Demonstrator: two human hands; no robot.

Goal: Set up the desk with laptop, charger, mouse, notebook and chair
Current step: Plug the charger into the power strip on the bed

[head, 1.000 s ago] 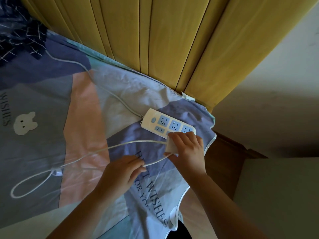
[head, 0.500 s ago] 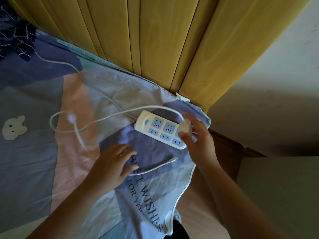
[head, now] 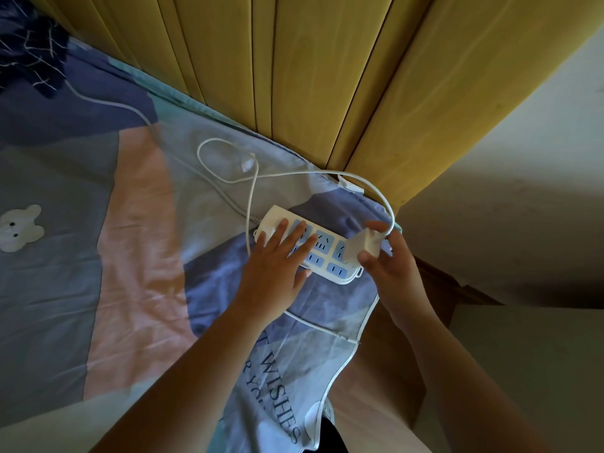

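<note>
You see one white power strip on the bed, with three visible columns of blue socket faces in two rows; your left hand hides part of them, so the full socket count cannot be told. One white charger block, with one thin white cable looping from it. One thicker cord leaves the strip. Two hands: your left hand and your right hand. One patterned bedsheet, bearing one white bear figure. One yellow wooden headboard.

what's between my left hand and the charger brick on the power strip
In the head view, only bare blue sockets of the power strip lie between the left hand and the charger brick.
</note>
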